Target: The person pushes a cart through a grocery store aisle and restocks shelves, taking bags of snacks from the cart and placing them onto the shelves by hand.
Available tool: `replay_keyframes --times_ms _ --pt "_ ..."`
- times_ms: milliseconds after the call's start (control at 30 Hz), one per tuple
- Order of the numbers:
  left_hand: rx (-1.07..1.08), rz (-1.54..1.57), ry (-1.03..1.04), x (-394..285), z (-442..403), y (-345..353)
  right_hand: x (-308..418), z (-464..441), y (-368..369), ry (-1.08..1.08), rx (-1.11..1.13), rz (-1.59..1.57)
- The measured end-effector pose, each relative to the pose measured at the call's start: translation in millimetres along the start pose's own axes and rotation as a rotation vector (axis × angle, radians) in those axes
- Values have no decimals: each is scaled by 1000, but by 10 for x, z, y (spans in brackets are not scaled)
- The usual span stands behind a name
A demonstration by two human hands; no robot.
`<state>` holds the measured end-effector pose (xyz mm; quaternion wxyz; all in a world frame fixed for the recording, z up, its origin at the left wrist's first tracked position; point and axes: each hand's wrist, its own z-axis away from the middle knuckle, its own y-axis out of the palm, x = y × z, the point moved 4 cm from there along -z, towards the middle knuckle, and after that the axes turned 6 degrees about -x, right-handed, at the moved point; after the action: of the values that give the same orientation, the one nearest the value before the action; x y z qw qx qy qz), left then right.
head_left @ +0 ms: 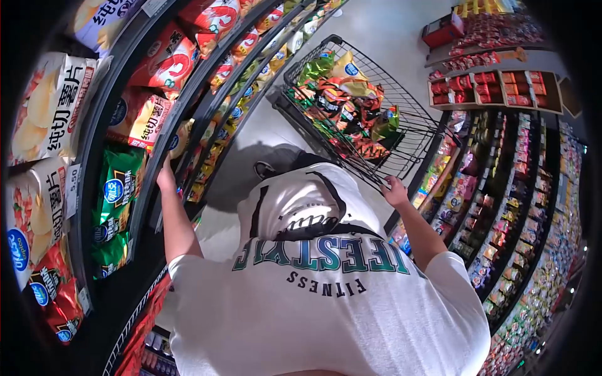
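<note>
My left hand point(166, 175) is at the front edge of a dark shelf point(143, 194) on the left. One finger points up along the edge; the others are hidden, so I cannot tell whether it grips anything. Just above it are a red-and-yellow chip bag point(150, 119) and a partly hidden beige bag point(180, 139). Green chip bags point(116, 188) stand to its left. My right hand point(395, 191) is closed around the near rim of a black wire shopping cart point(407, 147). Inside the cart lies a pile of snack bags point(348, 103), red, black, green and yellow.
White chip bags point(47, 106) fill the leftmost shelf, above a price tag point(73, 188). Right of the cart, curved shelves point(501, 200) hold many small colourful packets. A cardboard display box point(495, 91) with red packs stands at the back right. Grey floor point(392, 37) shows behind the cart.
</note>
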<state>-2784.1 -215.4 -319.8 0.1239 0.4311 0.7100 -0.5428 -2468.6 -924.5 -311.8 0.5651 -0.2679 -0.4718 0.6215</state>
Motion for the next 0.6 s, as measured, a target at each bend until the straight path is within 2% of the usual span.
replay_keyframes --times_ms 33,67,133,167,200,267,300,333,400,433,467,533,567,600 --pt "118 12 -114 154 -51 -74 -116 -106 292 -77 -35 -59" --pt "263 66 -220 330 -65 79 -379 -130 252 -120 -103 -97" --pt "315 583 -818 1226 169 534 17 -32 19 -37 -28 -92" --pt "279 277 -602 845 132 280 103 -61 31 -30 2 -126" --pt "361 8 -654 1024 123 260 159 -95 40 -23 30 -159" --pt "329 -46 -781 347 167 42 146 -185 44 -19 75 -190" --pt "243 -9 -734 650 245 115 142 -228 66 -30 99 -198" --pt "3 12 -444 510 275 60 141 -292 171 -48 132 -208" --pt "159 316 -590 320 420 39 -17 -359 357 -77 -13 -134" --pt "-38 369 -570 182 550 -4 -220 -358 398 -43 30 -102" --pt "-118 216 -550 457 687 24 -216 -454 565 -47 92 -87" --pt "-179 205 -416 744 923 -9 -108 -498 530 112 346 -222" --pt "-115 156 -434 885 1043 -29 -201 -557 688 100 283 -171" --pt "-86 279 -447 991 1176 -26 -252 -601 825 143 344 -245"
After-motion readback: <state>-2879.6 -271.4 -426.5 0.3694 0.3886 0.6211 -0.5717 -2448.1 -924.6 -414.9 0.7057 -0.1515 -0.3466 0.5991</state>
